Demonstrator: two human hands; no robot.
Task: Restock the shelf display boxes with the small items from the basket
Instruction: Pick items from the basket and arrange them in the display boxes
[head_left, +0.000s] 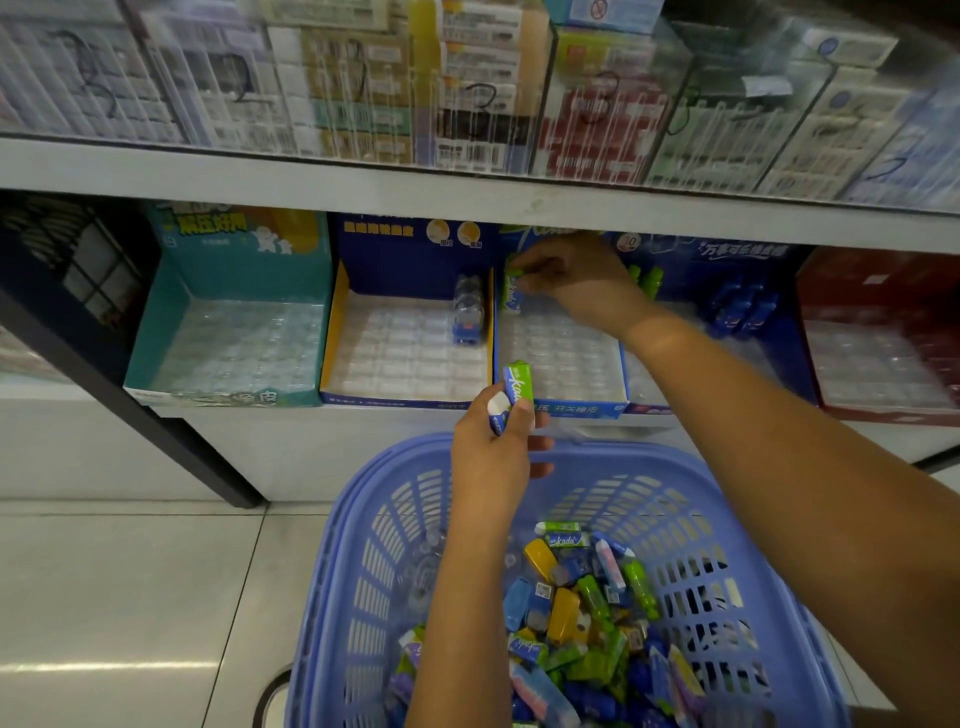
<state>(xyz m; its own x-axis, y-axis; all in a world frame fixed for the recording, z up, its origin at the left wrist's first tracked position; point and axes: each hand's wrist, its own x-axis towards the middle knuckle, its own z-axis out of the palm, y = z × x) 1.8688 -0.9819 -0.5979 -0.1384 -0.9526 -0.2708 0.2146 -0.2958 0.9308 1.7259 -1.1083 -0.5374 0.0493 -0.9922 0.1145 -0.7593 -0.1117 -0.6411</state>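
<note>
Green eraser (515, 270) pinched by the right hand (576, 283) should seat upright at eleven o'clock in the blue display box (571, 410); left hand (491, 452) grips spare erasers (518, 383).

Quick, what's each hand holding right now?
Left hand: fingers curled round two small erasers, one green, one white.
Right hand: pinching a green eraser at the display box.

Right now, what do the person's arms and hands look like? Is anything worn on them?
Both are bare. The left hand and the right hand wear no gloves, and no ring shows. No sleeve covers either arm as far as the picture reaches, and no watch or band sits on either wrist.
</note>
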